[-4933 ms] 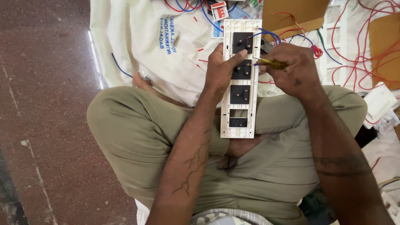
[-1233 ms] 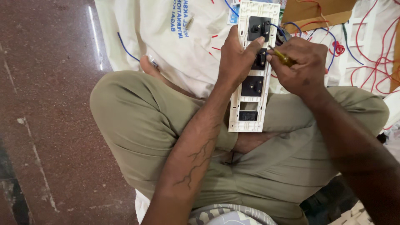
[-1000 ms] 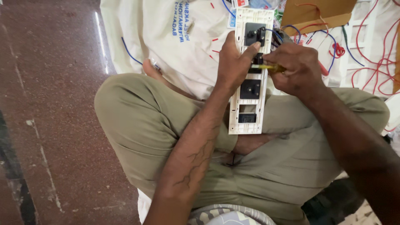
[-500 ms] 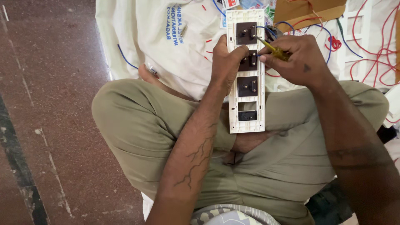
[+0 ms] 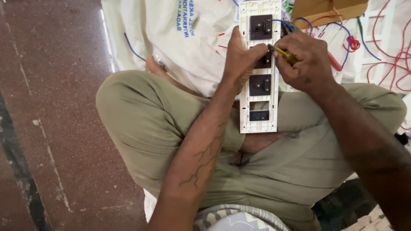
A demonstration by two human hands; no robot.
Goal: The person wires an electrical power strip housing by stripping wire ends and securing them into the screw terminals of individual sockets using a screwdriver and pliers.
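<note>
Over the lap, the white switch panel lay lengthwise away from the person; the left hand clamped its left edge, the right hand gripped a yellow screwdriver, tip pointing left at a black socket module.

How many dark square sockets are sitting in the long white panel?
3 show: the top socket near the panel's far end, the middle socket mostly hidden under the left hand, and the lower socket. Below sits a smaller dark module.
</note>
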